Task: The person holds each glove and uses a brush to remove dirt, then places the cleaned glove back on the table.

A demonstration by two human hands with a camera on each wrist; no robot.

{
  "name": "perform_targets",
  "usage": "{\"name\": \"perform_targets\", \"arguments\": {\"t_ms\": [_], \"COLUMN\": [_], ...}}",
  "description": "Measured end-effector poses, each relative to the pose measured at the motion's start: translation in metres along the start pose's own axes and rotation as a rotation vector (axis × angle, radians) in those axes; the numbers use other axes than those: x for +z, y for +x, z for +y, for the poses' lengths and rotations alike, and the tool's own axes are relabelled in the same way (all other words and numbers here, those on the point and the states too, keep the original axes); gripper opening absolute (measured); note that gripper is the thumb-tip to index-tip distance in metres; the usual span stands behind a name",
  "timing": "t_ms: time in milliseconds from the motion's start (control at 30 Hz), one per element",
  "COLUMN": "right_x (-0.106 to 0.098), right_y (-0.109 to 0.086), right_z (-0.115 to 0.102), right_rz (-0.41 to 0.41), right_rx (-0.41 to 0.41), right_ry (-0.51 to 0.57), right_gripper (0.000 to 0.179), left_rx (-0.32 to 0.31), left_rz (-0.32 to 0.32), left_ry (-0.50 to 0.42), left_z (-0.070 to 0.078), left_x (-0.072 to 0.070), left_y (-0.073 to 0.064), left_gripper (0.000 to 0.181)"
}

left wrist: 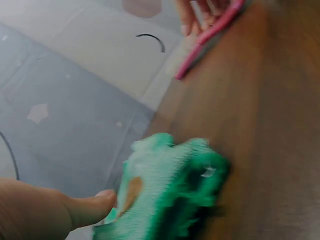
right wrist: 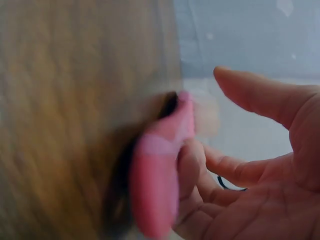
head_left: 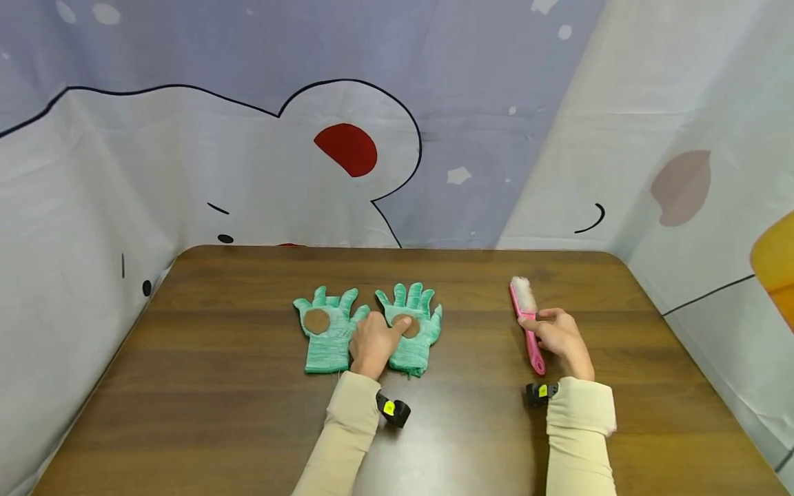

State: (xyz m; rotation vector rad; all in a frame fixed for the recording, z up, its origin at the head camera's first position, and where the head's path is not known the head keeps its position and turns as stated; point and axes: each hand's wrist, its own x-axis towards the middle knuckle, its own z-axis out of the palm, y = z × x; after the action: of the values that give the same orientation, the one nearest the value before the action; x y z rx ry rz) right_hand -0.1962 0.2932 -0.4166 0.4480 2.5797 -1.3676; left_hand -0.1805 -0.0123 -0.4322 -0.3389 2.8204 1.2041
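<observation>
Left hand point(head_left: 374, 339) is between 2 green gloves, thumb stuck out over the right glove point(head_left: 411, 355), tip at its brown round patch point(head_left: 412, 330). Other fingers are hidden from both head and left wrist views, so can't tell if it has hold of the fabric. Left glove point(head_left: 329, 346) lies just beside, fingers pointing away from the person, with its own brown disc point(head_left: 317, 321).

Right hand point(head_left: 561, 337) is at the pink brush point(head_left: 533, 351), well to the right of both gloves. Right wrist view is blurred: thumb raised clear of the handle, fingers bent along its side; no closed pinch visible. Brush is on the table point(head_left: 205, 386), white bristles at the far end, hanging hole at the near end.

Markings: yellow sticker point(head_left: 389, 408) on the left wrist camera point(head_left: 400, 413), yellow tag point(head_left: 543, 390) on the right wrist camera point(head_left: 533, 395); any print on these 2 is too small to read. Cream sleeves point(head_left: 583, 413) on both arms. Backdrop cloth point(head_left: 484, 69): cartoon print, black outlines, red shape point(head_left: 350, 148), pale stars.
</observation>
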Motion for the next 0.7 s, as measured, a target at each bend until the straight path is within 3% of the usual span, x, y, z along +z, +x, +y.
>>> {"name": "perform_targets", "arguments": {"t_ms": [167, 333, 467, 600, 700], "right_x": [0.008, 0.008, 0.010, 0.012, 0.013], "right_y": [0.002, 0.002, 0.001, 0.001, 0.002], "right_z": [-0.001, 0.002, 0.004, 0.004, 0.003], "right_rz": [0.025, 0.031, 0.050, 0.061, 0.072], "right_rx": [0.017, 0.025, 0.016, 0.017, 0.006], "right_ry": [-0.144, -0.174, -0.196, -0.199, -0.188], "right_gripper": [0.059, 0.046, 0.033, 0.028, 0.028], "left_rx": [-0.035, -0.053, -0.057, -0.030, 0.030], "left_rz": [0.046, 0.073, 0.085, 0.084, 0.087], "left_ry": [0.052, 0.070, 0.062, 0.041, 0.038], "left_z": [0.005, 0.009, 0.010, 0.010, 0.010], "left_x": [0.012, 0.021, 0.024, 0.025, 0.025], "left_y": [0.001, 0.001, 0.001, 0.002, 0.002], "left_gripper": [0.037, 0.052, 0.053, 0.048, 0.043]}}
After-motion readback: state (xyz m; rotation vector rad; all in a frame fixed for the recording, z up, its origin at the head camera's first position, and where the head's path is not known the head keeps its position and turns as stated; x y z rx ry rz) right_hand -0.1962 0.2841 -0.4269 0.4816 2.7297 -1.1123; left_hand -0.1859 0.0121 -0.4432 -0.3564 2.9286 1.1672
